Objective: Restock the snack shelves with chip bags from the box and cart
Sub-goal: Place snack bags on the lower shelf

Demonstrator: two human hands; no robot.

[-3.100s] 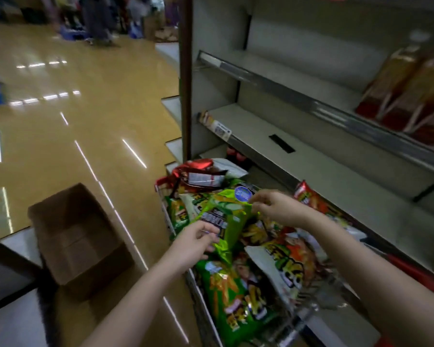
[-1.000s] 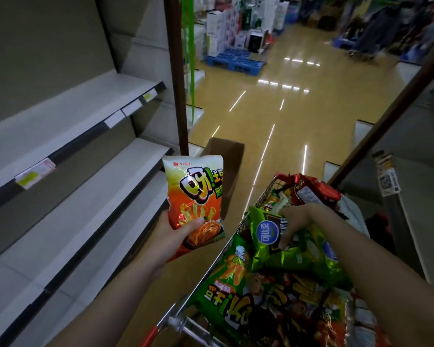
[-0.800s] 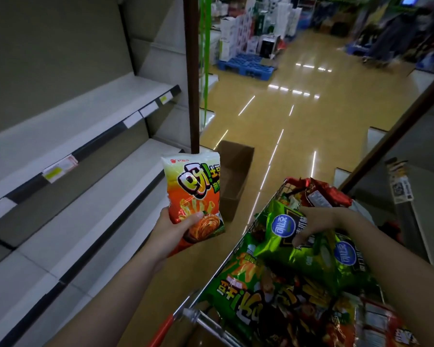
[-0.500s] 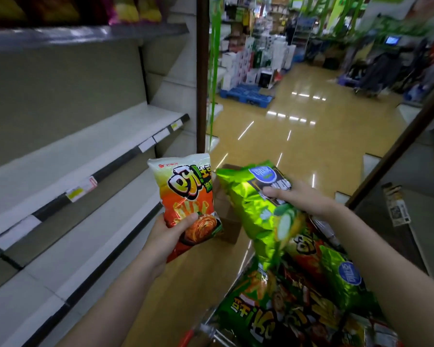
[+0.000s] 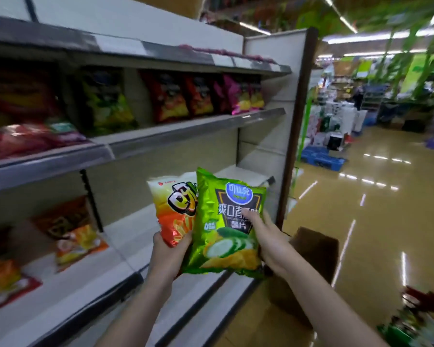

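Glossy tan floor beside half-stocked shelves

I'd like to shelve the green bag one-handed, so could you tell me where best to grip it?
Grip the green bag by its right edge at mid-height, coming from the right, as the right hand does now. It stands upright and overlaps the orange bag on its left, so only that side is free.
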